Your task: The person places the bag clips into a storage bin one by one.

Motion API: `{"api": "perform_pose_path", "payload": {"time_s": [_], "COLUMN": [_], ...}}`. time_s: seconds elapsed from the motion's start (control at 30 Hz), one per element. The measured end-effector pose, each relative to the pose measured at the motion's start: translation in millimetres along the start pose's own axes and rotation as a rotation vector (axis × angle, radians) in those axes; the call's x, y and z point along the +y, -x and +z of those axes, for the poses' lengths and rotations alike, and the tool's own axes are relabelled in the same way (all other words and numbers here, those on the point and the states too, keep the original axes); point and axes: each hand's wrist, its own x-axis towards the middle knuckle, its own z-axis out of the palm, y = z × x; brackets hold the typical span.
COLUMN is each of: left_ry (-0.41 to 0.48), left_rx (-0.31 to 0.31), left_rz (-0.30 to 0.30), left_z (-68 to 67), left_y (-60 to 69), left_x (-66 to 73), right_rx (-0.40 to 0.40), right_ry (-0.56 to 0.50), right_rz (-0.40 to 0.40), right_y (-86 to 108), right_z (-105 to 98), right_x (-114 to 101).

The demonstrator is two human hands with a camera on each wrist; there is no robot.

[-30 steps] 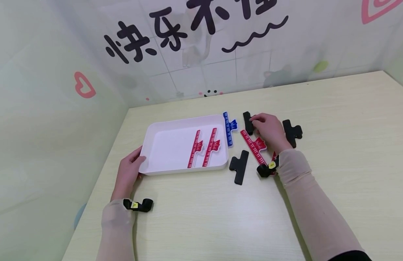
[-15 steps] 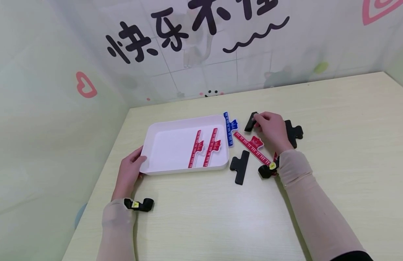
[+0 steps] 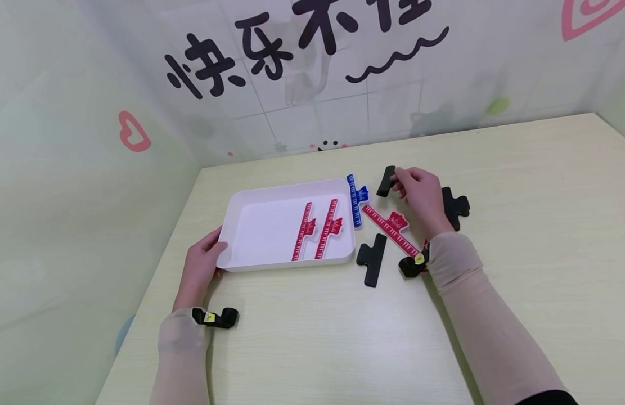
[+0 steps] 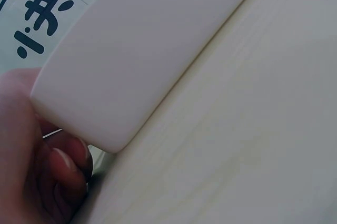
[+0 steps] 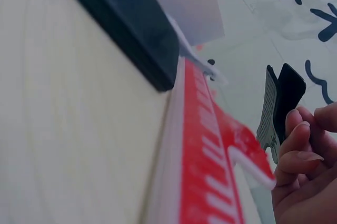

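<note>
While L hand (image 3: 198,270) grips tray (image 3: 264,230) at nr-L corner, R hand (image 3: 420,194), nearly closed, pinches blk clip (image 3: 386,182) by worktop (image 3: 302,337) far edge; prob. best lifted clear of blue clip (image 3: 354,203).

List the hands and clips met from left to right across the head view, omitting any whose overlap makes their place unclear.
Left hand, leftmost red clip, next red clip, blue clip, pinched black clip, right hand, rightmost black clip.

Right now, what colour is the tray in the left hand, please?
The tray is white, clearest in the head view.
</note>
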Motion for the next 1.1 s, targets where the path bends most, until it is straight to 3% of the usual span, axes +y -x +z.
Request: {"api": "perform_pose_path", "payload": {"time_s": [0.37, 0.73, 1.1], "left_ry": [0.004, 0.039, 0.037], "left_rx": [-0.004, 0.015, 0.019], "left_rz": [0.002, 0.017, 0.024], "left_z": [-0.1, 0.0, -0.2], "left_y": [0.3, -0.7, -0.5], "left_x": [-0.3, -0.9, -1.1], "right_rx": [-0.034, -0.089, -0.164], "right_ry": [-0.072, -0.012, 0.019], "right_rz": [-0.027, -0.094, -0.1], "right_y": [8.9, 20.3, 27.4], "right_z": [14.2, 33.0, 50.8], "right_x": [-20.8, -31.6, -31.8]}}
